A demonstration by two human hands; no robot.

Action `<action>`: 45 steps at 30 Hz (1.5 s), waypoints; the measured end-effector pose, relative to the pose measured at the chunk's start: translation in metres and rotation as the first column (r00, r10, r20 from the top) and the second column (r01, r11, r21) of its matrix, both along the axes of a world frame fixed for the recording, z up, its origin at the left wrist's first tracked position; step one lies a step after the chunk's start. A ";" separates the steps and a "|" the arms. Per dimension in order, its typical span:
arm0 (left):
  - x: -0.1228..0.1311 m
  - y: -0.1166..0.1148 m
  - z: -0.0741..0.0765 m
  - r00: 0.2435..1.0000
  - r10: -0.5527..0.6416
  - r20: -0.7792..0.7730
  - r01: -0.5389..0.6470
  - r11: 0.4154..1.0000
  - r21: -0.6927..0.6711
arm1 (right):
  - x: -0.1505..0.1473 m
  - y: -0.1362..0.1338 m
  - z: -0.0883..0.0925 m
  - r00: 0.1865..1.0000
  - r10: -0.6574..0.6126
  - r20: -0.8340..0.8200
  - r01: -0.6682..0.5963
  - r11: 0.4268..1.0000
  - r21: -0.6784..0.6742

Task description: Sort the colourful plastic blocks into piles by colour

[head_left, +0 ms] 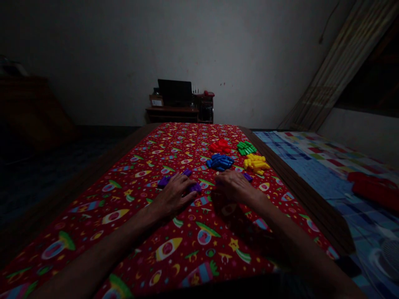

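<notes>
My left hand (175, 193) lies over several purple plastic pieces (163, 181), its fingers and thumb apart. Purple shows on both sides of the fingers and beyond them; the part beneath the palm is hidden. To the right, my right hand (233, 184) is low over the cloth with its fingers curled together and pointing down. Whatever may be between those fingertips is hidden. Another purple piece (247, 177) shows just past its knuckles. Beyond this hand lie a pile of blue pieces (220, 162) and a pile of yellow pieces (256, 163).
Farther back are piles of red pieces (220, 146) and green pieces (246, 148). A red patterned cloth (168, 249) covers the long table. Bedding (330, 182) with a red bundle (374, 191) lies at the right. A dark monitor (175, 92) stands by the far wall.
</notes>
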State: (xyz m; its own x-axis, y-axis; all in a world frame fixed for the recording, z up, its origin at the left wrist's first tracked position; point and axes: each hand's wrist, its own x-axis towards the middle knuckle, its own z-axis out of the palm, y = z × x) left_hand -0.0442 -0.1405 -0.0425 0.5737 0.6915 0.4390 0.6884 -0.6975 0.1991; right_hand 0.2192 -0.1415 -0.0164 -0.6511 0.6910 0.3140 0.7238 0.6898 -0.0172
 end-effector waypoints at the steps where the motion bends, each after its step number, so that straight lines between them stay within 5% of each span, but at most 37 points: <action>1: 0.000 0.000 0.000 1.000 -0.001 0.000 0.001 1.000 -0.006 | 0.006 0.004 0.009 0.997 -0.077 0.027 0.077 0.997 -0.012; 7: -0.001 0.001 0.001 1.000 -0.012 0.011 0.012 1.000 -0.018 | 0.051 0.019 0.041 0.889 -0.448 0.097 0.454 0.889 -0.055; 12: 0.000 0.000 0.002 1.000 -0.007 0.025 0.009 0.999 -0.048 | 0.065 0.029 0.041 0.858 -0.479 0.187 0.513 0.816 -0.267; 15: 0.000 -0.001 0.003 1.000 -0.012 0.024 0.013 0.997 -0.074 | 0.065 0.033 0.042 0.874 -0.458 0.163 0.485 0.805 -0.342; 20: -0.003 0.001 0.000 0.998 -0.021 0.053 0.025 0.997 -0.077 | 0.056 0.030 0.047 0.879 -0.443 -0.176 0.416 0.893 -0.171; 24: 0.000 0.002 0.000 0.980 0.039 0.193 -0.016 0.993 -0.118 | 0.015 0.010 0.036 0.897 -0.142 -0.418 0.075 0.982 -0.171; 26: 0.005 0.000 0.004 0.953 0.111 0.281 -0.056 0.979 -0.198 | -0.012 -0.004 0.021 0.897 0.094 -0.433 -0.183 0.968 -0.169; 28: 0.010 -0.004 0.008 0.934 0.159 0.319 -0.071 0.960 -0.270 | -0.035 -0.015 0.005 0.898 0.244 -0.366 -0.307 0.943 -0.127; 32: 0.017 -0.012 0.010 0.946 0.071 0.317 0.023 0.959 -0.283 | -0.046 -0.016 -0.010 0.963 0.187 -0.193 -0.216 0.966 -0.140; 36: 0.015 -0.013 0.008 0.957 -0.045 0.287 0.106 0.973 -0.203 | -0.031 -0.009 -0.001 0.962 0.113 -0.248 -0.168 0.962 -0.216; 40: 0.002 -0.004 0.011 0.973 0.008 0.231 0.018 0.993 -0.113 | -0.036 -0.017 -0.006 0.921 0.199 -0.334 -0.282 0.933 -0.222; 45: -0.020 0.015 0.013 0.978 0.134 0.161 -0.129 0.991 -0.042 | -0.061 -0.028 -0.047 0.946 0.206 -0.249 -0.245 0.960 -0.135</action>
State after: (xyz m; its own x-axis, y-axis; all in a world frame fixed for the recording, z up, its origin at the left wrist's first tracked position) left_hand -0.0643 -0.1259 -0.0299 0.3997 0.7709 0.4959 0.7302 -0.5949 0.3362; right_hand 0.1586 -0.1696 -0.0630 -0.7190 0.5883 0.3701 0.5122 0.8085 -0.2900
